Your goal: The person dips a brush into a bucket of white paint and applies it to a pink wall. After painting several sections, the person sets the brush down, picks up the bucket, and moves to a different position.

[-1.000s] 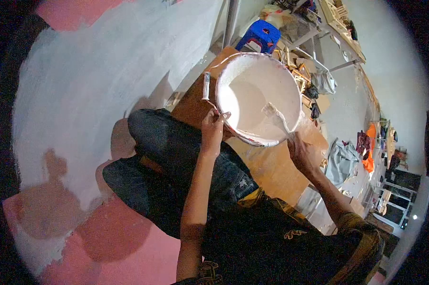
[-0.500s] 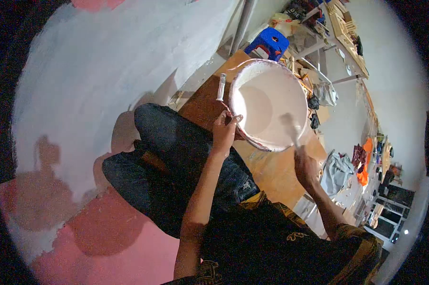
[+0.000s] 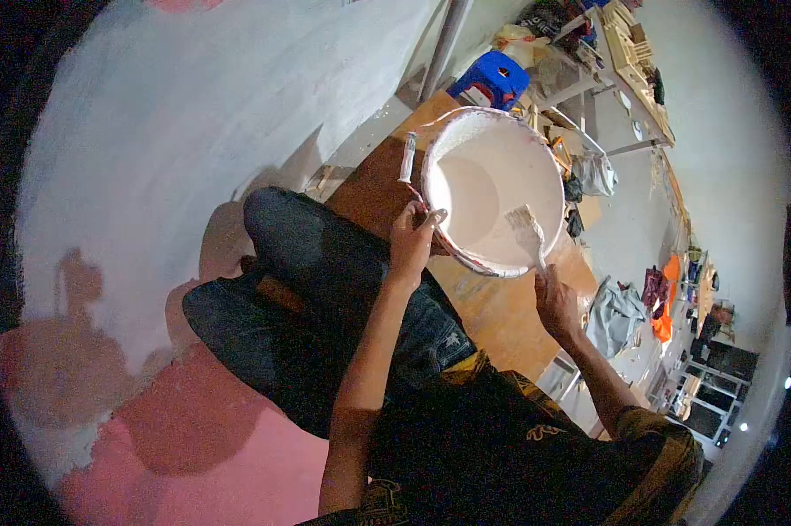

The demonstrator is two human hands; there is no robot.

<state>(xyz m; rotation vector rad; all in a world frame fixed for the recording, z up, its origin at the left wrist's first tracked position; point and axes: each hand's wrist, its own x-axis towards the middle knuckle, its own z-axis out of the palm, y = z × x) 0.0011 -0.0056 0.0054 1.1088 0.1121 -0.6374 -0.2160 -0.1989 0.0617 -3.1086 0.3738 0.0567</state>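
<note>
A white paint bucket (image 3: 549,167) is tilted in front of me, its opening facing me and pale paint showing inside. My left hand (image 3: 413,237) grips the near left part of its rim, thumb over the edge. The bucket's wire handle with a white grip (image 3: 407,158) hangs out at the left side. In my right hand (image 3: 556,302) is a paintbrush (image 3: 525,226), fingers closed round its handle. Its paint-coated bristles overlap the bucket's inner wall on the lower right.
A wooden board (image 3: 492,324) lies under the bucket. To the left stands a wall (image 3: 194,105), part white and part pink (image 3: 264,465). Beyond the bucket are a blue plastic stool (image 3: 493,77) and a shelf with wooden pieces (image 3: 627,57). Grey cloth (image 3: 619,316) hangs at the right.
My right hand and the paintbrush, blurred before, now show sharply, with the bristles a little higher and further left. My left hand keeps its hold on the bucket rim.
</note>
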